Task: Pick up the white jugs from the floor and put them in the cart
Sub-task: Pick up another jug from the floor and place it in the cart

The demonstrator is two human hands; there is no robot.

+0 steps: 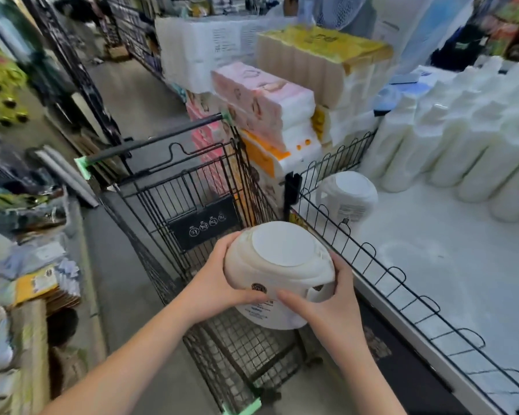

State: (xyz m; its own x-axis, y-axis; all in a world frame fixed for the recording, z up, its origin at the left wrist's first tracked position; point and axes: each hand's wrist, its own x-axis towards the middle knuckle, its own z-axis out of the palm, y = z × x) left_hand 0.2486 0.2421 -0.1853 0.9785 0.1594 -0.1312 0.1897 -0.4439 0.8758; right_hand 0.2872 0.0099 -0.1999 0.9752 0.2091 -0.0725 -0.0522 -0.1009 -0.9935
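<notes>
**aisle_watcher:** So which step is this? Looks to me like the placing part. The person has one white jug (pixel 279 274) in both hands, tipped so its flat base faces the camera, and it hangs right over the wire basket of the cart (pixel 192 187). Not in yet as far as I can tell; the jug seems to be above the mesh bottom, not resting on it.

**cartguy22:** Agreed, it's the lowering step. The left hand (pixel 219 283) is wrapped around the jug's left side, fingers curled over the rim of the base, thumb underneath. The right hand (pixel 324 298) is clamped on the right side near what looks like the handle notch, fingers spread across the label. Neither hand is loose, both are gripping.

**aisle_watcher:** Next move probably just calls for easing it down onto the basket floor and letting go, maybe righting it first so it doesn't roll.

**cartguy22:** And there's more to fetch. Another jug (pixel 346 194) lies on its side on the white platform behind the low wire fence (pixel 372 262), just beside the cart. A whole row of white bottles (pixel 462 136) stands further back.
</notes>
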